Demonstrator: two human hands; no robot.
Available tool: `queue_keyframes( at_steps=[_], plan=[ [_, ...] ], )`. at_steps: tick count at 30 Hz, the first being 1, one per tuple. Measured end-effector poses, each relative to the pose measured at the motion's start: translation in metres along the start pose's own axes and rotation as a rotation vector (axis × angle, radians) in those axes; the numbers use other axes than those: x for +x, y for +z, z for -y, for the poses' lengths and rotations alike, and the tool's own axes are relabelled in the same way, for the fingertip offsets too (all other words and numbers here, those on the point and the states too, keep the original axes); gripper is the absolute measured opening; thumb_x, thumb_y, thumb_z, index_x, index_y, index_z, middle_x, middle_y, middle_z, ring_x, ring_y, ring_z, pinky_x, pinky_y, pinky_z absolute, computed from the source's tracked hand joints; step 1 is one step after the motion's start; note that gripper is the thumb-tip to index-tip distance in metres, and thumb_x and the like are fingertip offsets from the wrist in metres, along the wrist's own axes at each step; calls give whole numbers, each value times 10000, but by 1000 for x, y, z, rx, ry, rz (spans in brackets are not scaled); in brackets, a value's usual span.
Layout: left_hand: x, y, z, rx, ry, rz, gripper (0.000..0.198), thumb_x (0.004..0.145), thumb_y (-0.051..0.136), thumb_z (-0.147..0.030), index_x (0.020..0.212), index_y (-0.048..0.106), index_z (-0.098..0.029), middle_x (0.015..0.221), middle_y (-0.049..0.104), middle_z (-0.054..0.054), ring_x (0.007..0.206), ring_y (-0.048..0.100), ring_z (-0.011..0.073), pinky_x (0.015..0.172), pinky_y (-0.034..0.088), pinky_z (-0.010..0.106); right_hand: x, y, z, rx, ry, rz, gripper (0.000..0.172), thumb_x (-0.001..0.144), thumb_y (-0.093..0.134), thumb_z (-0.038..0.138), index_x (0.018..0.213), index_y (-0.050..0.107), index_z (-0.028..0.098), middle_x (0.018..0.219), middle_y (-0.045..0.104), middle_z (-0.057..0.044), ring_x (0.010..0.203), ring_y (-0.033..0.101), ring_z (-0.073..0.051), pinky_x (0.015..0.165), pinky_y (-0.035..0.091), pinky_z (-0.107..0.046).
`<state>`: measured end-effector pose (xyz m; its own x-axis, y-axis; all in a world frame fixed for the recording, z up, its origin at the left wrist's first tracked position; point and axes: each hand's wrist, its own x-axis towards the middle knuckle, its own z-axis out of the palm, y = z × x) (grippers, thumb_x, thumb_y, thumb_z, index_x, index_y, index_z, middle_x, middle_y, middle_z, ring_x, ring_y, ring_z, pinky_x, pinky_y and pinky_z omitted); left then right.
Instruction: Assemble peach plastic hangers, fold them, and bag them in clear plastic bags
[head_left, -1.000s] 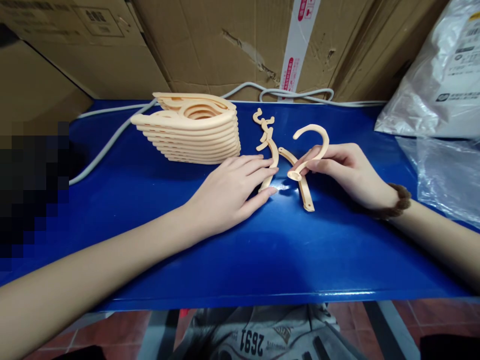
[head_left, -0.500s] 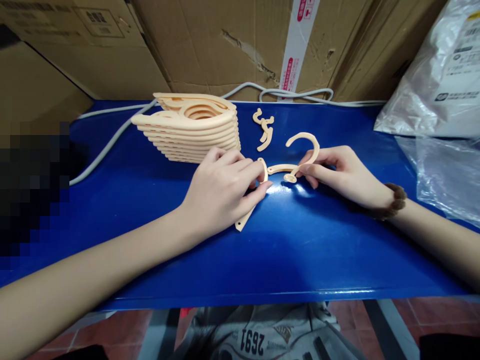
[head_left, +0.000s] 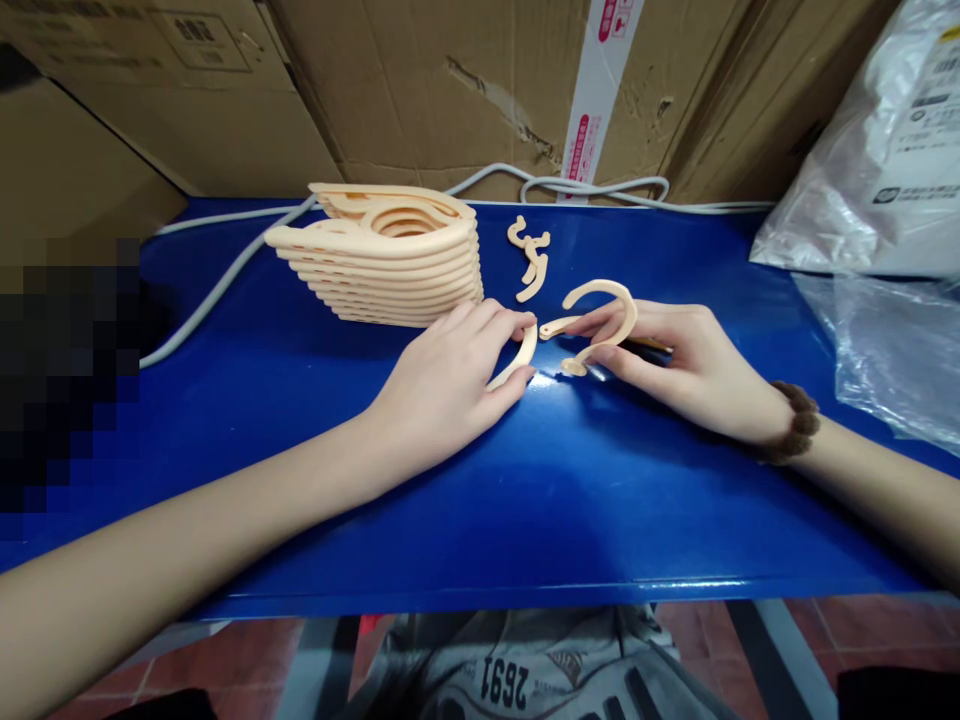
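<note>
My left hand point(head_left: 454, 375) is closed on a curved cream plastic hanger arm point(head_left: 526, 352), thumb and fingertips at its two edges. Most of that arm is hidden under the palm. Between the thumb and fingers of my right hand point(head_left: 690, 350) is a cream hanger hook point(head_left: 627, 312), its round disc end low and to the left. A second hanger arm point(head_left: 556, 328) lies under the right fingers, its holed end pointing at the left hand. A small gap separates the pieces of the two hands.
A stack of folded cream hangers point(head_left: 390, 270) stands behind my left hand. Several small hook-shaped pieces point(head_left: 531, 262) lie at the back of the blue table point(head_left: 480, 540). A white cable point(head_left: 225, 300), cardboard boxes point(head_left: 465, 100) and a plastic bag point(head_left: 840, 190) border the work area.
The left hanger arm has turned, and its lower end no longer shows below the hand. The hook has tilted lower, and the right fingers now cover more of the second arm.
</note>
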<state>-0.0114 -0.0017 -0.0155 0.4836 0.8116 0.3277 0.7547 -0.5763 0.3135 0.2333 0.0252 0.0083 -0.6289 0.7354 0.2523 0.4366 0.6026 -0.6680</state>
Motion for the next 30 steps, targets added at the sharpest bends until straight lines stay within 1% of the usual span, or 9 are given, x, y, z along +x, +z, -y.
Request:
queue_keyframes(
  at_steps=[5, 8, 12, 15, 17, 20, 23, 26, 30],
  plan=[
    [0, -3, -3, 89, 6, 17, 337, 944, 496, -156, 1261, 610, -146, 1139, 697, 76, 1021, 657, 232, 866, 517, 330, -1, 1, -4, -32, -26, 16, 210, 959, 606, 362, 920, 769, 237, 1184, 747, -34, 1167, 664, -254, 1076, 470, -414],
    [0, -3, -6, 121, -10, 34, 347, 901, 524, -177, 1234, 615, -138, 1102, 702, 74, 941, 666, 228, 809, 513, 326, -1, 2, -5, -3, -9, 32, 206, 956, 617, 375, 929, 772, 242, 1204, 739, -37, 1198, 646, -263, 1093, 461, -441],
    [0, -3, -8, 152, -15, 56, 314, 887, 529, -212, 1170, 638, -132, 1021, 698, 75, 834, 649, 232, 731, 488, 345, 0, 3, -5, 66, -2, 64, 185, 946, 639, 356, 910, 783, 245, 1311, 700, -38, 1293, 596, -271, 1153, 411, -462],
    [0, -2, -7, 128, -24, 53, 312, 891, 522, -210, 1168, 638, -124, 984, 685, 70, 809, 633, 223, 715, 475, 341, 1, 4, -4, 141, 9, 72, 170, 941, 659, 345, 885, 786, 245, 1362, 674, -31, 1357, 551, -269, 1195, 366, -472],
    [0, -1, -6, 75, -22, 40, 319, 897, 523, -211, 1187, 629, -131, 986, 674, 64, 818, 626, 211, 721, 474, 326, 2, 2, -4, 203, 52, 78, 178, 950, 656, 359, 923, 793, 249, 1356, 678, -22, 1353, 556, -257, 1196, 364, -447],
    [-1, 1, -4, -60, 4, 23, 343, 911, 520, -207, 1237, 604, -138, 1006, 656, 58, 835, 624, 189, 728, 474, 305, 4, -1, -5, 332, 155, 62, 242, 975, 619, 412, 928, 785, 241, 1199, 742, -25, 1233, 635, -238, 1127, 425, -387],
    [-2, 3, -3, -155, 39, -4, 367, 913, 520, -181, 1270, 591, -136, 966, 634, 45, 831, 621, 173, 727, 470, 291, 5, -3, -9, 421, 217, 3, 304, 976, 592, 415, 787, 726, 218, 963, 752, -32, 1061, 681, -232, 1030, 472, -359],
    [-2, 3, -4, -160, 52, -23, 357, 922, 527, -183, 1267, 602, -126, 953, 628, 43, 793, 599, 161, 699, 450, 287, 4, -4, -13, 492, 208, -46, 346, 944, 570, 317, 623, 623, 201, 936, 734, -53, 982, 668, -230, 961, 487, -359],
    [-2, 1, -5, -152, 42, -21, 286, 966, 524, -232, 1212, 628, -129, 1015, 655, 55, 741, 565, 147, 660, 418, 291, 4, -4, -16, 509, 166, -88, 331, 876, 550, 199, 546, 574, 197, 868, 713, -42, 827, 641, -184, 841, 492, -331]
  ],
)
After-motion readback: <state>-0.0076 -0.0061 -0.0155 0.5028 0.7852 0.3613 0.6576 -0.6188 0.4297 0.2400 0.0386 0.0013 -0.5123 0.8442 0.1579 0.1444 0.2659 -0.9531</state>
